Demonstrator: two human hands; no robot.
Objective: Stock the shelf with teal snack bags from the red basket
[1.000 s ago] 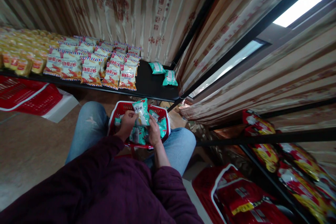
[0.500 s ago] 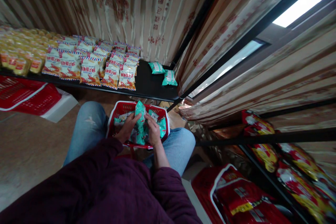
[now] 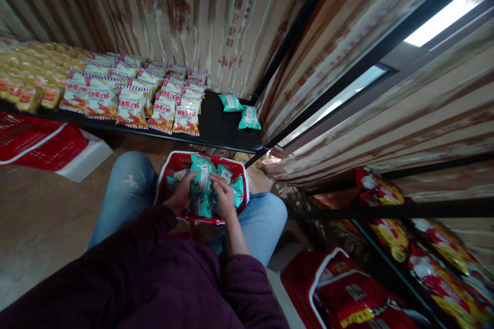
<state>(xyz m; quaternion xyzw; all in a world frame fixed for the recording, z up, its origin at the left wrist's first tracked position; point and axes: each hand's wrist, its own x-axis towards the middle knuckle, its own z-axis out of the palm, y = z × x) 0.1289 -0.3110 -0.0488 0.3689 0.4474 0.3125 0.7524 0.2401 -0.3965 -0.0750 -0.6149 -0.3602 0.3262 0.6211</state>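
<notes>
A teal snack bag point(image 3: 199, 170) is held over the red basket point(image 3: 240, 165), its pale label panel facing up. My left hand point(image 3: 182, 194) grips its left edge. On the other side, the fingers of my right hand point(image 3: 224, 193) close on its right edge. Beneath and around my hands, several more teal bags point(image 3: 238, 189) lie in the basket, partly hidden. The basket sits between my knees. Two teal bags point(image 3: 250, 117) lie at the right end of the black shelf point(image 3: 222, 131).
Rows of white and orange snack bags point(image 3: 131, 106) stand on the shelf, with yellow packs point(image 3: 30, 93) farther left. Another red basket point(image 3: 38, 139) is under the shelf. At lower right are a red basket point(image 3: 304, 272) with red bags and a rack of red-yellow bags point(image 3: 436, 272).
The teal bag in my hands has turned: it stood narrow and edge-on, and now its labelled broad side shows. My left hand has shifted slightly left and down.
</notes>
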